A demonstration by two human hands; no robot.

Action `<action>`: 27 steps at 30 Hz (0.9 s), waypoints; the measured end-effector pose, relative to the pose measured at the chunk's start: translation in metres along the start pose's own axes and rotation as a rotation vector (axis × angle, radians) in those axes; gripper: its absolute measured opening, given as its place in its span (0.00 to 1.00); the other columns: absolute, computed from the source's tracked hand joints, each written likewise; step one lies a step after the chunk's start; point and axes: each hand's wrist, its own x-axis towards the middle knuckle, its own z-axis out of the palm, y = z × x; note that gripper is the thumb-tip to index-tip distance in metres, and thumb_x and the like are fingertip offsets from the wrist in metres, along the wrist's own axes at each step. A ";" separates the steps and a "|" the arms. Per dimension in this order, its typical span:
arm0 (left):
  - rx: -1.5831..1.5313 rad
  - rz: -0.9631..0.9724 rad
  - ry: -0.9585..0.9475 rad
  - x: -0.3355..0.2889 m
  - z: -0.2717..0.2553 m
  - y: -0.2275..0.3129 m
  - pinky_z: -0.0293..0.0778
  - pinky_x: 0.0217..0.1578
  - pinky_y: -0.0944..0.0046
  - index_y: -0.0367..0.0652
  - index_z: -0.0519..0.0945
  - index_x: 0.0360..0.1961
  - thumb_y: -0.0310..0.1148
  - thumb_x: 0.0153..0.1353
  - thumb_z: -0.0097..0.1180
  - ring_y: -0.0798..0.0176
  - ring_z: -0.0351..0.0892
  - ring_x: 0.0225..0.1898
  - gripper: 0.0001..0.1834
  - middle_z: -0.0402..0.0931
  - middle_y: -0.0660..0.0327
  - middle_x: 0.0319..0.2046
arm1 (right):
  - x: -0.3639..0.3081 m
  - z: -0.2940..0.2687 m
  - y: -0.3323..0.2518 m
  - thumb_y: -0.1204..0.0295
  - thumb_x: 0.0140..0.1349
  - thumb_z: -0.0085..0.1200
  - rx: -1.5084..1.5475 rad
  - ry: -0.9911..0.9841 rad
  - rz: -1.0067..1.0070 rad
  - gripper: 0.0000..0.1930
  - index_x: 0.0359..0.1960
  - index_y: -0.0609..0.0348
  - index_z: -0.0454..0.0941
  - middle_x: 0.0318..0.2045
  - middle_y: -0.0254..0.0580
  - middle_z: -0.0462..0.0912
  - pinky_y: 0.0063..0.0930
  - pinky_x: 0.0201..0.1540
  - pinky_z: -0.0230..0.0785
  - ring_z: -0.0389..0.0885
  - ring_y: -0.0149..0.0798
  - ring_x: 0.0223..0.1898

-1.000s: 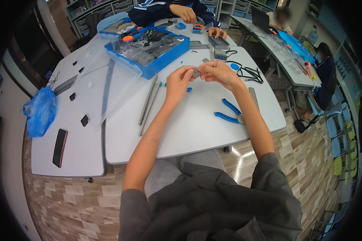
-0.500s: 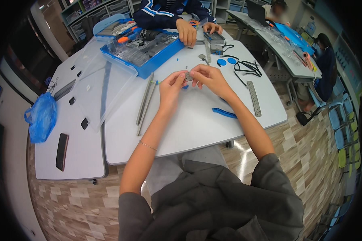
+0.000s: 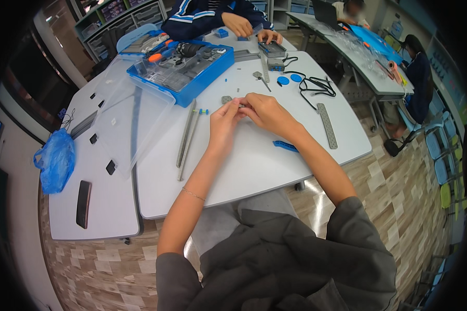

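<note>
Both my hands meet above the white table [image 3: 228, 181], fingertips pinched together. A small grey piece with holes [image 3: 226, 99] pokes out past the fingers of my left hand [image 3: 222, 124]. My right hand [image 3: 269, 112] presses its thumb and fingers against the left fingertips, around a grey part mostly hidden there. To the left lie a long grey beam [image 3: 187, 133] and a thin rod [image 3: 191, 144], with a small blue-and-green part [image 3: 203, 111] near its far end. A blue curved strip [image 3: 285, 146] lies by my right forearm.
A blue parts case [image 3: 205, 78] stands far left beside its clear lid [image 3: 135, 122]. Across the table, a person's hand [image 3: 270, 36] rests on a grey frame [image 3: 272, 49]. Black cables [image 3: 316, 87], blue discs [image 3: 283, 80] and a perforated grey strip [image 3: 327, 126] lie at right.
My hands have drawn closer together, and my right fingers now cover more of the grey part. The other person's hand has moved away from the blue case's corner.
</note>
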 end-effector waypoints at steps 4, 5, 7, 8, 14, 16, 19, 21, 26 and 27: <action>-0.005 0.012 0.004 0.001 -0.003 -0.004 0.71 0.52 0.64 0.29 0.80 0.49 0.41 0.72 0.51 0.68 0.76 0.43 0.22 0.81 0.58 0.41 | 0.000 0.002 -0.002 0.73 0.61 0.58 0.011 0.010 -0.020 0.10 0.38 0.68 0.76 0.34 0.56 0.83 0.42 0.39 0.74 0.82 0.57 0.37; -0.002 0.024 -0.003 0.001 -0.003 -0.005 0.70 0.52 0.64 0.29 0.80 0.50 0.41 0.72 0.51 0.68 0.76 0.43 0.22 0.81 0.58 0.41 | 0.001 0.003 -0.003 0.74 0.61 0.59 0.051 0.009 0.003 0.09 0.38 0.68 0.76 0.34 0.56 0.83 0.41 0.38 0.74 0.82 0.57 0.36; -0.013 0.012 0.016 0.002 -0.004 -0.005 0.70 0.51 0.64 0.28 0.79 0.51 0.41 0.72 0.52 0.68 0.75 0.43 0.22 0.80 0.58 0.42 | 0.001 0.005 -0.005 0.75 0.60 0.59 0.128 -0.006 0.090 0.09 0.38 0.68 0.76 0.34 0.56 0.83 0.40 0.37 0.75 0.82 0.57 0.34; -0.009 -0.011 0.051 0.002 -0.004 -0.005 0.70 0.51 0.64 0.28 0.79 0.52 0.40 0.72 0.52 0.68 0.75 0.43 0.22 0.80 0.59 0.42 | 0.001 0.005 -0.006 0.75 0.60 0.58 0.148 0.014 0.078 0.08 0.37 0.68 0.76 0.34 0.56 0.83 0.39 0.36 0.75 0.83 0.56 0.34; -0.095 -0.045 -0.045 0.006 -0.003 0.005 0.70 0.50 0.67 0.29 0.78 0.52 0.40 0.68 0.57 0.69 0.75 0.43 0.22 0.80 0.60 0.44 | 0.005 -0.005 -0.004 0.77 0.60 0.58 0.197 0.075 0.123 0.08 0.40 0.66 0.78 0.34 0.52 0.84 0.34 0.37 0.75 0.84 0.48 0.33; -0.111 -0.120 -0.095 0.005 -0.006 0.011 0.70 0.49 0.69 0.30 0.78 0.51 0.37 0.67 0.59 0.70 0.75 0.44 0.20 0.80 0.60 0.44 | 0.008 -0.010 -0.001 0.76 0.60 0.58 0.151 0.096 0.044 0.09 0.42 0.65 0.79 0.33 0.48 0.85 0.31 0.37 0.75 0.84 0.43 0.32; -0.003 -0.048 -0.094 0.004 -0.008 0.015 0.73 0.46 0.70 0.33 0.79 0.51 0.33 0.65 0.62 0.71 0.77 0.42 0.17 0.81 0.59 0.41 | 0.007 -0.022 0.006 0.71 0.61 0.60 0.332 -0.062 0.146 0.12 0.44 0.64 0.79 0.29 0.43 0.85 0.25 0.34 0.72 0.82 0.34 0.31; 0.168 0.031 -0.067 0.005 -0.008 0.016 0.74 0.43 0.70 0.34 0.80 0.50 0.30 0.62 0.63 0.70 0.78 0.38 0.16 0.82 0.59 0.39 | 0.008 -0.026 0.011 0.67 0.62 0.60 0.654 -0.119 0.359 0.14 0.44 0.64 0.79 0.28 0.41 0.84 0.21 0.31 0.69 0.79 0.29 0.29; 0.482 0.157 0.010 0.005 -0.002 0.010 0.76 0.33 0.72 0.36 0.82 0.49 0.25 0.58 0.65 0.71 0.80 0.31 0.16 0.84 0.59 0.33 | 0.005 -0.023 0.022 0.61 0.65 0.59 0.869 -0.209 0.606 0.16 0.42 0.64 0.78 0.27 0.38 0.83 0.15 0.27 0.65 0.76 0.24 0.26; 0.498 0.185 0.017 0.005 -0.002 0.008 0.76 0.32 0.72 0.36 0.82 0.49 0.24 0.58 0.65 0.71 0.81 0.31 0.16 0.84 0.59 0.33 | 0.004 -0.020 0.023 0.61 0.66 0.58 0.875 -0.202 0.596 0.15 0.40 0.64 0.78 0.27 0.37 0.82 0.15 0.27 0.65 0.76 0.23 0.25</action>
